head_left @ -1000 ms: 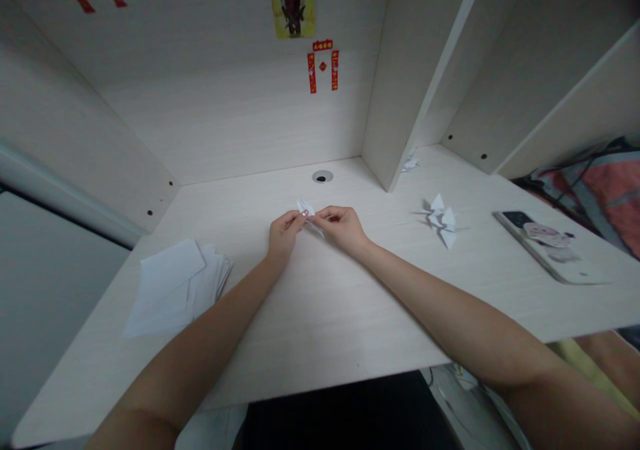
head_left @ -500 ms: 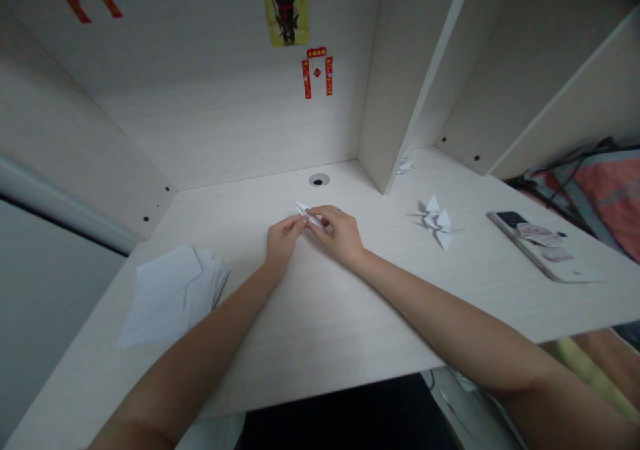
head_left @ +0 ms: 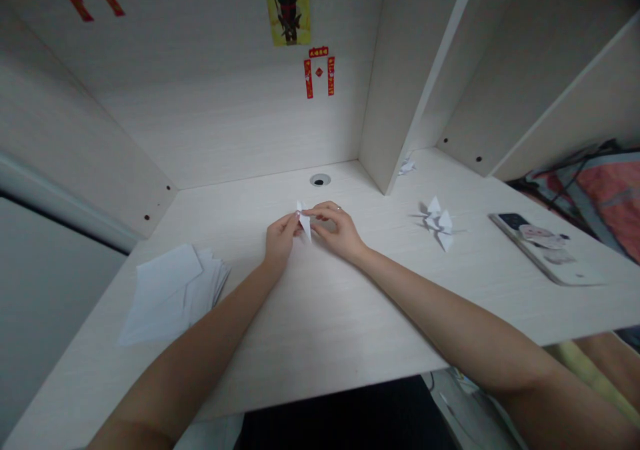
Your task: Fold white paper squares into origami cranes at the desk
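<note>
Near the round hole [head_left: 320,180] in the table [head_left: 310,330], a folded white paper [head_left: 305,227] is pinched in the left hand [head_left: 281,238]. It is also touched by the right hand [head_left: 341,231], whose grip cannot be told.

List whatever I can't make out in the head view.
All in the head view:
Folded white paper: partly hidden by the left hand.
Paper stack: near edge partly covered by the left forearm.
White paper piece at the back: partly hidden by the upright panel.
Yellow poster: top cut off by the picture's edge.
Small red strips: lettering too small to read.
</note>
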The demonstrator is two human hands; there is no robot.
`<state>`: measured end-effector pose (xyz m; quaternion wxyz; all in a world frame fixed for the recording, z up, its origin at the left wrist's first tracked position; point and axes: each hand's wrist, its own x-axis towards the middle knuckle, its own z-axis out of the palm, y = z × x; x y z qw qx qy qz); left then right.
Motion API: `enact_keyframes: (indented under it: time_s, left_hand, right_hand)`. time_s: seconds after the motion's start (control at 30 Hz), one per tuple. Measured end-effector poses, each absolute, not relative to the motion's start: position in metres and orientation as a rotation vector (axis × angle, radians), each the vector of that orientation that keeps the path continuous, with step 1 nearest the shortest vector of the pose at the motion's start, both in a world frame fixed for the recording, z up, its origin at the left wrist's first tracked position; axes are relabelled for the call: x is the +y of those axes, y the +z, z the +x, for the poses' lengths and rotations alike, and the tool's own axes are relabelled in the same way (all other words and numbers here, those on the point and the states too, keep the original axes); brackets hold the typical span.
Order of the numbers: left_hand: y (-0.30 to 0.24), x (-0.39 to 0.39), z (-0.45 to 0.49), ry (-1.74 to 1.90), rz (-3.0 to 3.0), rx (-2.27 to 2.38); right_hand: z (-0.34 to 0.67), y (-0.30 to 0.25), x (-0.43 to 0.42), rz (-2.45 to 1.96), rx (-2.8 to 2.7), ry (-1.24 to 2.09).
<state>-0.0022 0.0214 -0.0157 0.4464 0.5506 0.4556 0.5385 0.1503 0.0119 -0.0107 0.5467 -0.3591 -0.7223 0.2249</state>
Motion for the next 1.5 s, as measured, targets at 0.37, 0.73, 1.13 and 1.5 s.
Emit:
enact_keyframes:
  time_s: [0.37,0.73,1.13,1.5]
  left_hand:
    - [-0.004,0.014,0.002,1.371,1.3,1.163]
    - [-0.002,0.012,0.002,1.343,1.289,1.167]
    - [-0.008,0.015,0.001,1.301,1.297,1.161]
    - [-0.014,0.019,0.0,1.335,1.244,1.145]
  right_hand:
    - [0.151,-0.017,0.012,-0.872,-1.693,0.551]
    - [0.149,-0.017,0.014,-0.952,-1.494,0.798]
    - [0.143,-0.016,0.017,-0.894,-1.178,1.03]
    - [0.143,-0.014,0.016,-0.915,-1.228,1.014]
